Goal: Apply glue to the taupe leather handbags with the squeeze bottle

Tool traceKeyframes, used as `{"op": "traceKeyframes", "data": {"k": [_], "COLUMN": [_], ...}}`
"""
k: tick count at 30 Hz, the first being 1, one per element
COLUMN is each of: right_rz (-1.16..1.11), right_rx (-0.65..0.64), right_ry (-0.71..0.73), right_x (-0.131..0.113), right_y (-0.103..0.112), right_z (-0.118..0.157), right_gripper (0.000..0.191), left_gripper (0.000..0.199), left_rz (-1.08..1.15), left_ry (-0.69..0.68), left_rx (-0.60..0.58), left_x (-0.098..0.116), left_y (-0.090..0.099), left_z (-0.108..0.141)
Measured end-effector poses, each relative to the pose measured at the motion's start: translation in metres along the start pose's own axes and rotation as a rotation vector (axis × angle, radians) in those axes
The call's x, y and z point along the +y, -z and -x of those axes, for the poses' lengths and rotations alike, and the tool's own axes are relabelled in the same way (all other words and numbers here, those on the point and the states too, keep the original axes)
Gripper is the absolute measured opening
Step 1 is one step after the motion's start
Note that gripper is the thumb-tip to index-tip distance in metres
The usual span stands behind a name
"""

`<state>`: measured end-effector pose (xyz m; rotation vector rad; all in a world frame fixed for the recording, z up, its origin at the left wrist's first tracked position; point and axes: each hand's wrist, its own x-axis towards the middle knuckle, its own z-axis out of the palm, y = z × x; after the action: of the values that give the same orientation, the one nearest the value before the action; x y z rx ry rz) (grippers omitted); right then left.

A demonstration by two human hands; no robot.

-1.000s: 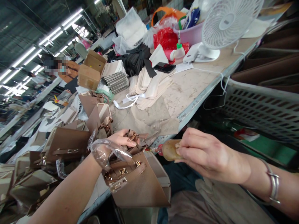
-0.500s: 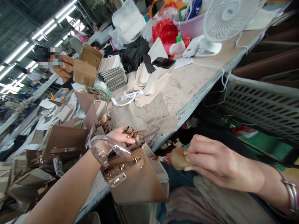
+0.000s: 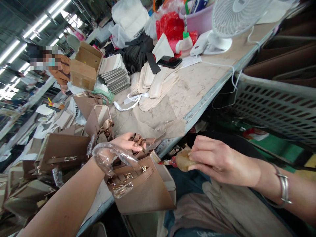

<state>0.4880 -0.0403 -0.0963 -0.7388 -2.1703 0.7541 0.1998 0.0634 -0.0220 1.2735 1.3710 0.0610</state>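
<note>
A brown handbag (image 3: pixel 145 191) with gold hardware hangs tilted over the table's front edge, its side panel open to the right. My left hand (image 3: pixel 127 142) reaches through its plastic-wrapped handle (image 3: pixel 116 148). The fingers are closed on brown leather straps (image 3: pixel 142 142) with small metal fittings, at the bag's top. In my right hand (image 3: pixel 217 159) is a yellowish squeeze bottle (image 3: pixel 184 160), gripped by its rounded body. Its red nozzle (image 3: pixel 170 162) points left at the bag's open side edge; whether the tip touches is unclear.
More brown handbags (image 3: pixel 66 148) crowd the table's left. Behind lie stacked pale panels (image 3: pixel 115 74), black straps (image 3: pixel 138 52), a phone (image 3: pixel 170 61) and a white fan (image 3: pixel 222 42). A plastic crate (image 3: pixel 274 105) stands right, below the table edge. A person (image 3: pixel 59 69) sits farther back.
My right hand has moved left and slightly up with the squeeze bottle, bringing its nozzle to the handbag's side. My left hand keeps its hold on the straps. The view has shifted slightly.
</note>
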Motion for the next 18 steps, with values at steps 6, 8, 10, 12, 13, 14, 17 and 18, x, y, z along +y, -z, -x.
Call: {"op": "traceKeyframes", "data": {"k": [6,8,10,12,13,14,17,18], "right_rz": [-0.017,-0.026,-0.040,-0.046,-0.042,-0.037,-0.018,-0.017], "right_rx": [-0.138,-0.141,-0.096,-0.011,0.031,0.063,0.085,0.065], "right_ry": [-0.101,-0.100,-0.082,-0.050,-0.031,-0.015,-0.015,-0.032], "right_x": [-0.002,-0.002,-0.002,0.000,0.002,0.003,0.006,0.007], "right_y": [-0.008,-0.010,-0.010,-0.008,-0.007,-0.006,-0.006,-0.007], "right_z": [0.023,0.026,0.024,0.018,0.014,0.011,0.006,0.007], "right_gripper": [0.018,0.018,0.015,0.013,0.012,0.012,0.014,0.015], "left_gripper": [0.035,0.034,0.030,0.030,0.030,0.031,0.034,0.034], "left_rz": [0.000,-0.047,-0.080,-0.072,-0.062,-0.052,-0.027,-0.023], "left_ry": [0.078,0.074,0.059,0.057,0.064,0.073,0.101,0.098], "left_rx": [-0.019,-0.089,-0.159,-0.130,-0.101,-0.074,-0.012,-0.005], "left_x": [-0.015,-0.016,-0.015,-0.012,-0.011,-0.009,-0.008,-0.009], "left_y": [0.016,0.019,0.019,0.016,0.014,0.012,0.008,0.008], "left_z": [-0.014,-0.019,-0.022,-0.021,-0.019,-0.017,-0.012,-0.012]}}
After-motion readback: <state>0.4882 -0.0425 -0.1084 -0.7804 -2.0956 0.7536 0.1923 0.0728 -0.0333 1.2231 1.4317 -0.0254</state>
